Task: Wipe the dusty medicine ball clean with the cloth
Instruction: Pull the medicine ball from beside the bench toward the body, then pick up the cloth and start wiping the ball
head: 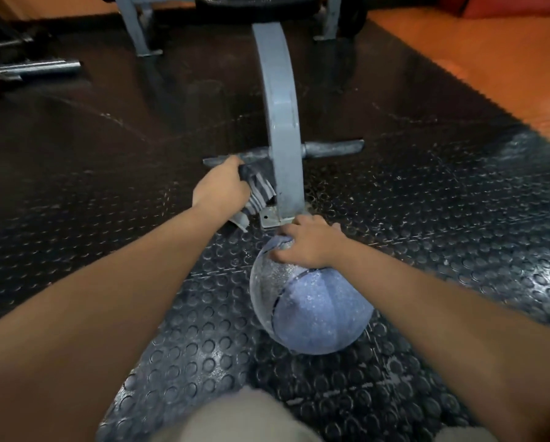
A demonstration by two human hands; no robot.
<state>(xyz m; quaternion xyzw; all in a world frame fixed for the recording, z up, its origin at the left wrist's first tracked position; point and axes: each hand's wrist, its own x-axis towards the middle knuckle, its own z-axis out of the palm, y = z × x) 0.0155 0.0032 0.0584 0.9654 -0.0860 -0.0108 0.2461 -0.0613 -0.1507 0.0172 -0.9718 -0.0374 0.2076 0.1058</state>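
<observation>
Here, your left grip (221,186) is closed tight round the striped cloth (259,194), just left of the middle of the frame, beside the grey post (281,122) of a gym machine. The cloth hangs loose and is not touching the ball, so I think you are getting it ready to wipe. Your right grip (308,240) sits on top of the medicine ball (315,314), with the fingers bent round it. That is likely to stop it rolling on the bumpy rubber floor (203,330). The ball is low in the middle of the frame, on the floor, near the foot of the post. White dust covers much of it, so the cleaning looks barely begun. I can read no name or words on the ball or the cloth.
</observation>
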